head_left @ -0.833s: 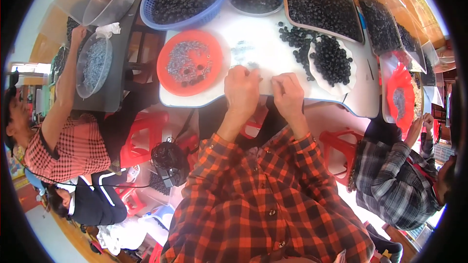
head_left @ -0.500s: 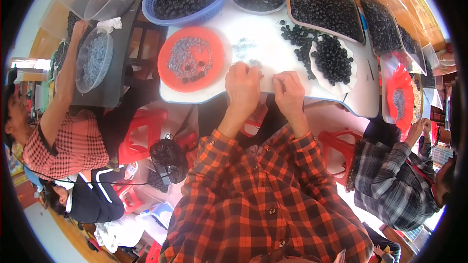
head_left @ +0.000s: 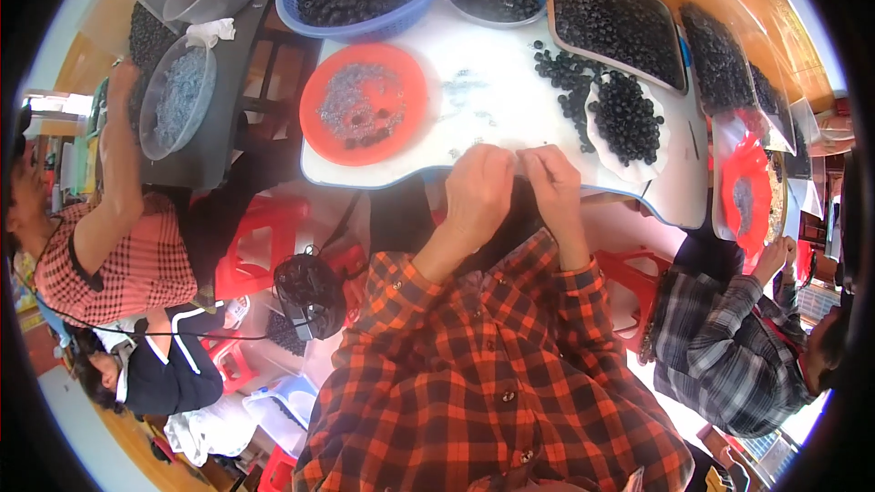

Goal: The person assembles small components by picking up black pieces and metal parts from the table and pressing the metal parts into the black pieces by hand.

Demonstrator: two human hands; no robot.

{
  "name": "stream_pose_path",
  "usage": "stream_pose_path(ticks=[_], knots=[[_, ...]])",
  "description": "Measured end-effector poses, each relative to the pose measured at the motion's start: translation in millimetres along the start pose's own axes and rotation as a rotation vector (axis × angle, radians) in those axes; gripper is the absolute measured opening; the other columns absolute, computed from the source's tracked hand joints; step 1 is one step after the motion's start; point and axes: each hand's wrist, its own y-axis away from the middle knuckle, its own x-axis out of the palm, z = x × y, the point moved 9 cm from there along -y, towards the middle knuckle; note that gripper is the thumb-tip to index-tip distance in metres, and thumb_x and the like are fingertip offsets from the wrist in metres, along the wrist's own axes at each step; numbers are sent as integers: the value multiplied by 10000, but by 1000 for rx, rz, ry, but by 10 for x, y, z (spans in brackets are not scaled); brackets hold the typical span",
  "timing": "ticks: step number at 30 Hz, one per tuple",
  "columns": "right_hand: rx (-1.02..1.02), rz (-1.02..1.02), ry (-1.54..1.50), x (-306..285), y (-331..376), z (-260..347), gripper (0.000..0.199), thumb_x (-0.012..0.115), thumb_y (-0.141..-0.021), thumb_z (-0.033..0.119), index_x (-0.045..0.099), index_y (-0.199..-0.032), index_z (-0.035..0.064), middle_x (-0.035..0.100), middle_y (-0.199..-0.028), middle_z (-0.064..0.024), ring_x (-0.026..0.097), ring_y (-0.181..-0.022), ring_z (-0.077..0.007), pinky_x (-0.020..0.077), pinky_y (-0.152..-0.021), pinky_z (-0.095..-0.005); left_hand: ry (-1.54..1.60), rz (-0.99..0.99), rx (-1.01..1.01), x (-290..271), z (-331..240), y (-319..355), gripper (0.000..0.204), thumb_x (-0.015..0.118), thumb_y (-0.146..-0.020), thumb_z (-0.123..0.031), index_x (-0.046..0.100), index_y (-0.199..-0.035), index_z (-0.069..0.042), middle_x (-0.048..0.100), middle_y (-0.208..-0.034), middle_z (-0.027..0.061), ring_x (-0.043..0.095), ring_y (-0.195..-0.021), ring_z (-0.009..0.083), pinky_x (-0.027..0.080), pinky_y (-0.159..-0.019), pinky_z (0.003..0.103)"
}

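My left hand (head_left: 479,186) and my right hand (head_left: 551,180) are close together at the near edge of the white table (head_left: 437,150). Fingers of both hands are bent into pinches, their tips almost meeting; whatever is between them is too small or hidden. Left of my hands is an orange-red plate (head_left: 415,109) holding small clear pieces and a few black ones. Small clear bits (head_left: 465,82) lie scattered on the tabletop beyond my hands. To the right, a white scalloped dish (head_left: 599,148) is heaped with black ring-like parts, and more loose black parts (head_left: 570,82) lie beside it.
At the back stand a blue basket (head_left: 365,32), a round clear bowl (head_left: 497,23) and a metal tray (head_left: 615,73), all full of black parts. Co-workers sit at left (head_left: 128,246) and right (head_left: 720,337). Red stools (head_left: 633,282) stand below.
My hands have come together, the left moving right and nearer to me. The view has shifted slightly. The left co-worker's arm has drawn back from the clear tub.
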Motion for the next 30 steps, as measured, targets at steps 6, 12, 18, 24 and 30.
stream_pose_path(ticks=[6,12,18,24,30], knots=[[354,227,-261,97,168,-101,186,607,-978,167,665,-916,2,644,-772,2,534,-664,-49,442,-604,-194,203,24,-106,-6,124,212,145,686,-820,29,603,-931,-14,603,-852,114,625,-694,271,503,-581,337],[485,319,-445,212,263,-264,203,606,-978,198,660,-915,13,646,-778,3,503,-640,-36,400,-561,-179,323,39,-74,-33,131,242,177,679,-801,30,596,-942,-36,603,-850,132,616,-753,326,504,-621,389],[549,351,-532,282,313,-249,213,574,-1000,213,647,-940,22,615,-791,11,486,-652,-32,394,-567,-178,401,91,-198,-83,209,237,144,709,-824,19,687,-962,-14,674,-863,90,667,-738,184,526,-645,269],[516,345,-509,315,318,-185,204,552,-1013,217,620,-962,32,596,-797,13,485,-654,-36,406,-579,-180,404,87,-237,-49,270,290,90,693,-858,4,686,-947,-6,668,-848,72,656,-724,149,519,-629,259],[401,261,-336,317,297,-59,156,553,-999,150,593,-941,11,593,-781,-8,514,-665,-69,444,-598,-215,517,76,-367,37,387,392,55,642,-904,-46,641,-951,-18,616,-799,101,626,-654,200,499,-586,308]])
